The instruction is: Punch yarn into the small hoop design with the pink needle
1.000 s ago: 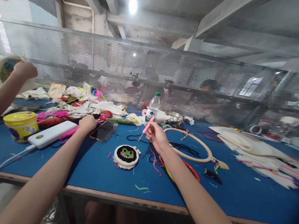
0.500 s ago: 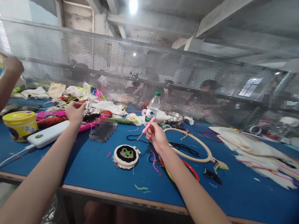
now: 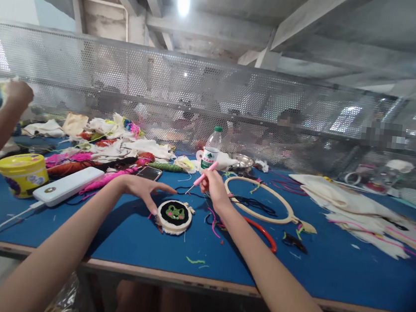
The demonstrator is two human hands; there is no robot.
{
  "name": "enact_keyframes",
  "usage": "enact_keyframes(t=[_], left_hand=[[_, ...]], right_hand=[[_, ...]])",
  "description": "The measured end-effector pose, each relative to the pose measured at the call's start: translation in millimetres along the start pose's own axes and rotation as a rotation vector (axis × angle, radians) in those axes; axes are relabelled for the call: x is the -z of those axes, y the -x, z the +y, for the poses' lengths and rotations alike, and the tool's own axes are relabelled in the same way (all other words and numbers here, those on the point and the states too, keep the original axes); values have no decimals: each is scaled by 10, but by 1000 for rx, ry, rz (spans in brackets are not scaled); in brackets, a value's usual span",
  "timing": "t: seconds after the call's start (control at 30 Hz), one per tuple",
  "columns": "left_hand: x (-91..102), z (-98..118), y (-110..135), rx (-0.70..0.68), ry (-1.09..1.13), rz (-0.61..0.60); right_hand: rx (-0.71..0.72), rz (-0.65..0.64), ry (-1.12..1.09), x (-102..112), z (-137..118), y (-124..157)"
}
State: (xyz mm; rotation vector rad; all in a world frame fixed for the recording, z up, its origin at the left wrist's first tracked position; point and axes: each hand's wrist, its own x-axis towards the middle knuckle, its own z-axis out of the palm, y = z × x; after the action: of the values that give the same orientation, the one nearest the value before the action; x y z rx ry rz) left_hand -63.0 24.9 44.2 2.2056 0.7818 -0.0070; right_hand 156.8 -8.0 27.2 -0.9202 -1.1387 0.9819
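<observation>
A small embroidery hoop (image 3: 174, 216) with a green frog face on black lies flat on the blue table. My left hand (image 3: 143, 187) reaches over its left side, thumb and fingers spread apart, the thumb at or very near the rim. My right hand (image 3: 214, 187) is closed around a pink punch needle (image 3: 201, 178), its thin metal tip pointing down and left above the table. Dark yarn (image 3: 188, 194) lies near the tip. Behind the right hand lies a larger empty wooden hoop (image 3: 265, 182).
A water bottle (image 3: 212, 149) stands behind my right hand. At the left are a yellow tub (image 3: 23, 175), a white power bank with a cable (image 3: 67, 187), a phone (image 3: 149, 173) and heaped yarn. Cream cloth (image 3: 352, 207) lies right. A co-worker's hand (image 3: 19, 90) holds fabric at far left.
My left hand has moved right and toward me, from the yarn pile to the small hoop, and its fingers have spread. The right hand keeps the punch needle, almost in place.
</observation>
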Motion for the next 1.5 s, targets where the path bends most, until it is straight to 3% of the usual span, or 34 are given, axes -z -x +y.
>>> enact_keyframes(t=[0.17, 0.33, 0.5, 0.6, 0.77, 0.87, 1.03, 1.27, 1.5], left_hand=[[-214, 125, -107, 7, -154, 3], [-318, 147, -190, -136, 4, 56], [-274, -2, -249, -235, 44, 434], [-240, -81, -276, -237, -11, 551], [-236, -120, -297, -276, -15, 547], [-249, -117, -307, -287, 30, 533], [-250, -93, -315, -282, 134, 506], [-202, -70, -300, -329, 480, 375], [-262, -15, -344, -176, 549, 599]], right_hand=[[62, 44, 37, 29, 30, -25], [143, 53, 88, 58, 71, -44], [267, 95, 199, 71, 83, -21], [311, 65, 291, 61, 65, 47], [478, -51, 729, 17, 44, 143], [547, -109, 808, -5, 45, 138], [480, -136, 934, 5, 98, 104], [311, -193, 1040, 10, 210, 95], [305, -214, 1058, -17, 182, 113]])
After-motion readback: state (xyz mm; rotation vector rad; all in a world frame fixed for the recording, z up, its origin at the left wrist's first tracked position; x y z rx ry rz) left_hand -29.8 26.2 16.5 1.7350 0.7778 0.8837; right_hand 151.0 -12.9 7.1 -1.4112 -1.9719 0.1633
